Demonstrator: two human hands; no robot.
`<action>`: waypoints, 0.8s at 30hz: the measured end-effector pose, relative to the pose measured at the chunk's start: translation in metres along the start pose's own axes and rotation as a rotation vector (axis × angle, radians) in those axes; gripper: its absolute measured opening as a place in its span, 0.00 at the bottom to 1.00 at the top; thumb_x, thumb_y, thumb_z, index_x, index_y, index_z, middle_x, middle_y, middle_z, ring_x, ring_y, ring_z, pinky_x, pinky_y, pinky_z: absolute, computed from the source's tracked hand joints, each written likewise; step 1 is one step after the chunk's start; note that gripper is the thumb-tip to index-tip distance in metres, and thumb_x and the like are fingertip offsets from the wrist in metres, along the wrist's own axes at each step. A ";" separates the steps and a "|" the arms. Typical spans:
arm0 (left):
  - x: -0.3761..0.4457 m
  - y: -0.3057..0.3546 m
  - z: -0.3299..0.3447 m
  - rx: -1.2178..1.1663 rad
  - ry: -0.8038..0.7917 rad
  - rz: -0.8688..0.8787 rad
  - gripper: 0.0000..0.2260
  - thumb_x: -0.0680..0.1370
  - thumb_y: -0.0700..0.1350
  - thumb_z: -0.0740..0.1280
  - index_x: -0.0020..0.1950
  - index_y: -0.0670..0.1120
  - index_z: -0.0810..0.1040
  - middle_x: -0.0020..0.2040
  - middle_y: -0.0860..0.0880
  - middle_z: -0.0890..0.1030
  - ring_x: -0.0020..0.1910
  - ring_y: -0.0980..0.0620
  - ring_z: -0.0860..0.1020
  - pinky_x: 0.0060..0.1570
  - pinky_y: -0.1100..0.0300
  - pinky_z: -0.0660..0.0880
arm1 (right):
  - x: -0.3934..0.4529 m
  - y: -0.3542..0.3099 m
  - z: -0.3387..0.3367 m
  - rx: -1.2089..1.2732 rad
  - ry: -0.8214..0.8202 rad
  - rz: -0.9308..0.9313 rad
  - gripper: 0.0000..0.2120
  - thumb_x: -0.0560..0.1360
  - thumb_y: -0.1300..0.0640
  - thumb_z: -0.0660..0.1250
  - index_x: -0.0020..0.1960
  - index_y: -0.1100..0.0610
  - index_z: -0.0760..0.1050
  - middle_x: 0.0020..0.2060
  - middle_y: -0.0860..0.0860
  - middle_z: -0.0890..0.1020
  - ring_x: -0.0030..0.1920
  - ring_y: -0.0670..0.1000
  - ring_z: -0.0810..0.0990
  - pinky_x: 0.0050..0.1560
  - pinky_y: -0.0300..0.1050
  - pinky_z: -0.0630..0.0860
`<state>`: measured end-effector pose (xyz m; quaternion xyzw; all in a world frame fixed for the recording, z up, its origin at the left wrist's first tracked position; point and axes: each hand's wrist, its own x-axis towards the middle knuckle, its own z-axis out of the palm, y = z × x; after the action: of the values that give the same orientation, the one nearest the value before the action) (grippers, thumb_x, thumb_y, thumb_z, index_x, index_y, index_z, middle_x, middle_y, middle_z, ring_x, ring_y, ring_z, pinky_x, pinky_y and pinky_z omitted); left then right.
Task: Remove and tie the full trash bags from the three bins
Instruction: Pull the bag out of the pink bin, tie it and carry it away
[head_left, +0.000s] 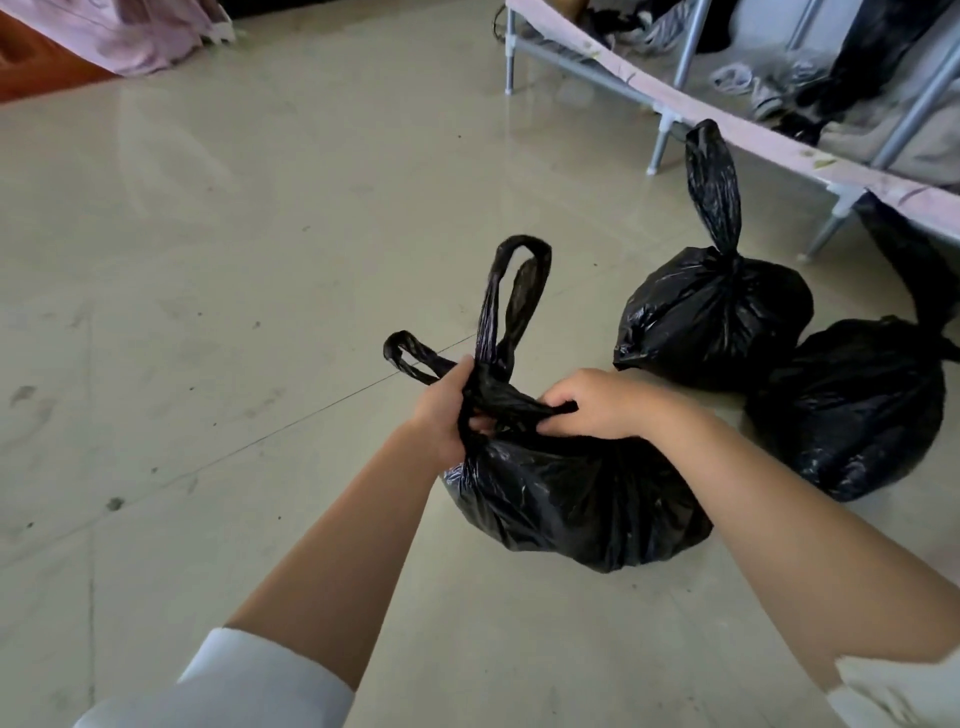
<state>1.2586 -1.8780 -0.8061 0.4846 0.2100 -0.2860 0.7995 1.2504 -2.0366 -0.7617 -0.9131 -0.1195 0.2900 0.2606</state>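
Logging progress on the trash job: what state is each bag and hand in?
Near bag: on floor, neck gathered, knot unfinished.
Middle bag: tied, on floor.
Far-right bag: closed, knot hidden.
Left hand: gripping the neck.
Right hand: pinching a handle strip.

1. One view only: a wide-angle camera worn on the person's head, looking forward and down at the floor (208, 260).
2. It sits close: both forearms reach in from 6 o'clock toward centre.
3. Metal rack (670, 130) lies at 1 o'clock, far edge.
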 end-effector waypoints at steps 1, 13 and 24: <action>-0.004 0.000 0.000 0.018 -0.056 0.018 0.19 0.81 0.54 0.52 0.36 0.45 0.69 0.19 0.51 0.69 0.13 0.57 0.62 0.18 0.71 0.62 | 0.001 0.002 -0.002 0.031 -0.062 0.023 0.13 0.77 0.54 0.63 0.56 0.60 0.77 0.44 0.52 0.78 0.40 0.48 0.74 0.29 0.21 0.65; -0.018 0.006 0.011 0.802 -0.168 0.102 0.09 0.78 0.35 0.61 0.42 0.44 0.76 0.32 0.49 0.80 0.33 0.54 0.78 0.45 0.62 0.77 | 0.002 0.046 -0.010 0.607 0.122 0.086 0.14 0.72 0.72 0.60 0.34 0.56 0.74 0.31 0.53 0.75 0.34 0.49 0.74 0.37 0.41 0.71; -0.026 0.015 0.008 0.452 -0.157 0.148 0.12 0.77 0.32 0.60 0.35 0.39 0.76 0.24 0.49 0.81 0.24 0.56 0.80 0.29 0.68 0.78 | -0.004 0.047 -0.012 0.748 0.010 0.005 0.13 0.74 0.71 0.61 0.41 0.55 0.75 0.36 0.52 0.78 0.32 0.44 0.78 0.39 0.34 0.76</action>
<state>1.2497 -1.8730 -0.7769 0.6414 0.0418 -0.3034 0.7034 1.2574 -2.0829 -0.7770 -0.7565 -0.0016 0.3099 0.5759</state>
